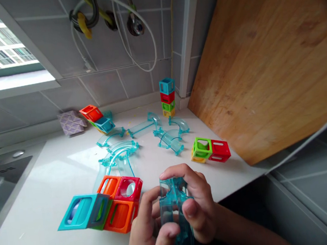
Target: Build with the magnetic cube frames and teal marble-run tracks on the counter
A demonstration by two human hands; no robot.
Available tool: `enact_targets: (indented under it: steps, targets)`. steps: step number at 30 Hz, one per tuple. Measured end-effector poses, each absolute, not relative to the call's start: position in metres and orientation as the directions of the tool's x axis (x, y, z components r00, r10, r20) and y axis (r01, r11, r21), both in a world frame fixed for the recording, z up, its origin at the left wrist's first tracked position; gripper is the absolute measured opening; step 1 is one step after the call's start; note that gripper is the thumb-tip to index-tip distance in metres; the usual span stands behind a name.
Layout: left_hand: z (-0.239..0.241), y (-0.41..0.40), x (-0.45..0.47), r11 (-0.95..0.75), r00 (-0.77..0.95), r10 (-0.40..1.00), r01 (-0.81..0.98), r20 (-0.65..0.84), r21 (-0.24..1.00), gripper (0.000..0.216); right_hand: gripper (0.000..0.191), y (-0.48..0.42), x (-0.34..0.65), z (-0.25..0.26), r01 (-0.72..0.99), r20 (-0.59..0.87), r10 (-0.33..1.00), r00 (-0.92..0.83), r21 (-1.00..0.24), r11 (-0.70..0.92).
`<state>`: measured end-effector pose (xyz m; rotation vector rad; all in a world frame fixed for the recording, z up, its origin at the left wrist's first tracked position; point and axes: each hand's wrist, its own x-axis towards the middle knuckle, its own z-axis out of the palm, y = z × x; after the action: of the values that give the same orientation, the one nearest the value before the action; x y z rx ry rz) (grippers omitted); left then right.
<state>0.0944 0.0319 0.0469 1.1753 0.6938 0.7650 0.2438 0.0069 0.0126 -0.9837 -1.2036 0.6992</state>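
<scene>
Near the counter's front edge, my left hand (148, 227) and my right hand (199, 200) both grip a translucent teal marble-run track piece (174, 203). The left fingers wrap its left side, with the thumb laid across the front. On the other side, my right index finger curls over the top end and the thumb presses the right face. The lower part of the piece runs out of view at the bottom. Just left of my left hand stands a joined cluster of orange, red, green and blue hollow cube blocks (117, 217).
Several clear teal track pieces (169, 139) lie mid-counter. A four-colour block tower (168, 97) stands in the back corner. Green, red and yellow blocks (210, 150) sit at right. More blocks (92, 113) and a purple patterned box (71, 122) are back left, near a sink (6, 185).
</scene>
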Motion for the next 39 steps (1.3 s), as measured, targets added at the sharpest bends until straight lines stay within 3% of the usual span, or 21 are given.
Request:
enact_targets:
  steps: [3,6,11,16,22,25,29,32,36,39]
  targets:
    - [0.045,0.034,0.095,0.199,0.554,0.827,-0.126,-0.097,0.972,0.037,0.046,0.009,0.244,0.009,0.036,0.397,0.883,0.251,-0.915,0.401]
    - [0.038,0.037,0.096,0.307,0.563,0.808,-0.145,-0.176,0.941,0.042,0.046,0.015,0.248,0.011,-0.067,0.264,0.928,0.263,-0.955,0.29]
    - [0.023,0.038,0.101,0.605,0.746,0.586,-0.142,-0.317,0.784,0.063,0.045,0.031,0.265,0.02,-0.195,0.07,0.918,0.39,-0.968,0.156]
    - [0.014,0.041,0.107,0.67,0.778,0.485,-0.038,-0.398,0.742,0.06,0.045,0.041,0.276,0.016,-0.153,0.026,0.863,0.505,-0.981,0.119]
    - [0.01,0.044,0.111,0.756,0.787,0.447,-0.079,-0.425,0.649,0.062,0.046,0.036,0.28,0.022,0.022,0.056,0.891,0.45,-0.998,0.052]
    - [0.008,0.044,0.11,0.772,0.767,0.499,-0.183,-0.403,0.609,0.057,0.062,0.016,0.279,0.027,0.172,0.085,0.92,0.382,-0.985,0.019]
    - [0.006,0.046,0.105,0.803,0.823,0.449,-0.2,-0.349,0.561,0.049,0.073,-0.033,0.275,0.029,0.38,0.073,0.967,0.245,-0.924,-0.026]
    - [0.005,0.043,0.102,0.79,0.872,0.382,-0.136,-0.306,0.598,0.047,0.08,-0.065,0.274,0.031,0.46,-0.002,0.987,0.163,-0.885,-0.078]
    - [0.008,0.033,0.101,0.656,0.909,0.331,-0.029,-0.253,0.755,0.06,0.064,-0.078,0.27,0.041,0.376,-0.068,0.963,0.26,-0.912,-0.166]
    - [0.013,0.029,0.098,0.616,0.928,0.318,-0.046,-0.195,0.787,0.065,0.063,-0.072,0.268,0.057,0.415,-0.026,0.95,0.312,-0.896,-0.161]
